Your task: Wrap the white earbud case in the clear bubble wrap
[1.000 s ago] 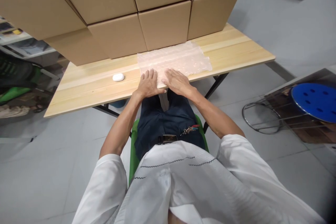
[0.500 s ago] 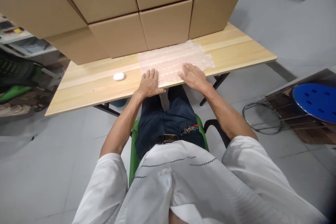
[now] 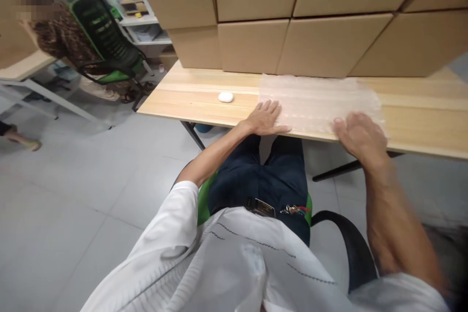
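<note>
A clear sheet of bubble wrap (image 3: 314, 102) lies flat on the light wooden table (image 3: 190, 97). My left hand (image 3: 265, 118) rests palm down on the sheet's near left corner, fingers spread. At the sheet's near right edge my right hand (image 3: 360, 137) lies palm down, slightly blurred. Neither hand grips anything. A small white oval case (image 3: 225, 97) sits on the table to the left of my left hand.
Stacked cardboard boxes (image 3: 292, 14) wall off the back of the table. A green and black chair (image 3: 106, 39) and a person (image 3: 54, 34) are at the far left by another table (image 3: 22, 66). I sit on a green chair (image 3: 204, 195).
My right hand has slid right along the bubble wrap's near edge. My left hand stayed on the left corner. The view has swung to the left.
</note>
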Tool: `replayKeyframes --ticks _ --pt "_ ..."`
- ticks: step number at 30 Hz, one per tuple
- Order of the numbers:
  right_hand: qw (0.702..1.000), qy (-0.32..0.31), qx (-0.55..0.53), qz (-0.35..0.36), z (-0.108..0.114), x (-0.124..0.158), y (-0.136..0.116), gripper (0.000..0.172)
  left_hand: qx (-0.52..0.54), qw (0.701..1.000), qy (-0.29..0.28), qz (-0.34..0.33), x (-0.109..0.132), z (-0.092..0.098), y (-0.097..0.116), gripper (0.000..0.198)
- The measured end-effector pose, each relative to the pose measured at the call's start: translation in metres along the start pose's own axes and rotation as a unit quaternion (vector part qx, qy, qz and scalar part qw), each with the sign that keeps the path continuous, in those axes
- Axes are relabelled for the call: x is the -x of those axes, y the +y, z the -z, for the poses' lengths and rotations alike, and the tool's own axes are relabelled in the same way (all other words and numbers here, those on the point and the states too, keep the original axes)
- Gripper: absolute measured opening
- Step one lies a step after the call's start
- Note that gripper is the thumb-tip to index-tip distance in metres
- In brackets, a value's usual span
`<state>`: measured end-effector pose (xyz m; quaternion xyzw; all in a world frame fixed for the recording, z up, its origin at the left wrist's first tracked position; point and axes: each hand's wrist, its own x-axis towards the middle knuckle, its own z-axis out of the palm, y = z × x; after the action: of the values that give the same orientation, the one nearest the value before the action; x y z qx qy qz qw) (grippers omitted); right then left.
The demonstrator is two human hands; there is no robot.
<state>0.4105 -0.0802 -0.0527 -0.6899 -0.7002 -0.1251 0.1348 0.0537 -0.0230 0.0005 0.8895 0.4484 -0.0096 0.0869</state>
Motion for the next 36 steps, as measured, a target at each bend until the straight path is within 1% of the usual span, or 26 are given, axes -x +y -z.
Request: replayKeyframes --ticks 1,3,4,6,8,10,12,13,14,15,17,18,20,22,24,26,29,31,33,34,36 --pt "1.000 0.004 0.005 -0.018 0.004 0.002 -0.010 0.088 0.000 1.000 -0.002 0.005 0.000 0.000 0.001 0.110" --pt "1.000 0.007 -0.004 -0.015 0.013 0.006 -0.036 0.083 -0.002 1.000 -0.004 0.010 0.000 0.000 0.004 0.108" --pt "1.000 0.000 -0.015 0.005 0.016 0.007 -0.051 0.081 -0.003 1.000 -0.001 0.010 0.000 -0.001 0.006 0.108" --pt "0.996 -0.043 -0.044 0.065 0.021 0.006 -0.074 0.076 -0.002 1.000 0.006 0.008 -0.001 -0.003 0.008 0.108" --pt "0.989 -0.086 -0.067 0.103 0.020 0.003 -0.086 0.074 0.007 1.000 0.007 0.006 -0.001 -0.003 0.007 0.106" --pt "0.986 -0.106 -0.077 0.104 0.017 -0.001 -0.085 0.075 0.033 0.999 -0.015 -0.012 0.001 -0.001 -0.002 0.100" --pt "0.986 -0.112 -0.082 0.096 0.011 -0.005 -0.077 0.078 0.077 0.996 -0.026 -0.046 0.008 0.004 -0.023 0.091" --pt "0.984 -0.115 -0.088 0.099 0.009 -0.006 -0.073 0.079 0.101 0.993 -0.015 -0.063 0.014 0.008 -0.038 0.086" --pt "0.983 -0.118 -0.097 0.105 0.007 -0.008 -0.069 0.079 0.120 0.990 0.014 -0.074 0.022 0.013 -0.056 0.084" --pt "0.980 -0.122 -0.109 0.111 0.005 -0.009 -0.067 0.079 0.131 0.987 0.060 -0.071 0.031 0.019 -0.075 0.083" --pt "0.976 -0.129 -0.130 0.118 0.002 -0.011 -0.066 0.077 0.138 0.979 0.140 -0.044 0.052 0.033 -0.115 0.082" --pt "0.975 -0.127 -0.136 0.120 0.001 -0.012 -0.068 0.078 0.133 0.978 0.157 -0.024 0.063 0.040 -0.133 0.080" --pt "0.975 -0.112 -0.142 0.128 0.000 -0.012 -0.071 0.081 0.104 0.980 0.165 0.036 0.081 0.052 -0.163 0.074" --pt "0.977 -0.079 -0.149 0.127 0.001 -0.010 -0.074 0.084 0.069 0.984 0.140 0.082 0.093 0.060 -0.178 0.067" --pt "0.980 -0.042 -0.161 0.105 0.004 -0.007 -0.075 0.084 0.047 0.987 0.111 0.102 0.098 0.061 -0.180 0.062" --pt "0.982 -0.015 -0.174 0.077 0.008 -0.003 -0.075 0.080 0.036 0.988 0.101 0.112 0.098 0.056 -0.173 0.060" --pt "0.980 0.005 -0.191 0.057 0.013 0.002 -0.076 0.074 0.019 0.982 0.118 0.146 0.089 0.050 -0.159 0.057" --pt "0.978 0.021 -0.198 0.062 0.013 0.002 -0.082 0.071 0.013 0.978 0.125 0.166 0.082 0.049 -0.151 0.051" --pt "0.975 0.043 -0.201 0.088 0.013 -0.002 -0.098 0.069 0.012 0.977 0.123 0.171 0.076 0.050 -0.146 0.045" --pt "0.971 0.052 -0.206 0.106 0.014 -0.005 -0.109 0.067 0.009 0.978 0.121 0.171 0.073 0.050 -0.144 0.043" --pt "0.960 0.046 -0.231 0.151 0.019 -0.015 -0.139 0.062 0.000 0.979 0.119 0.167 0.071 0.051 -0.141 0.039"
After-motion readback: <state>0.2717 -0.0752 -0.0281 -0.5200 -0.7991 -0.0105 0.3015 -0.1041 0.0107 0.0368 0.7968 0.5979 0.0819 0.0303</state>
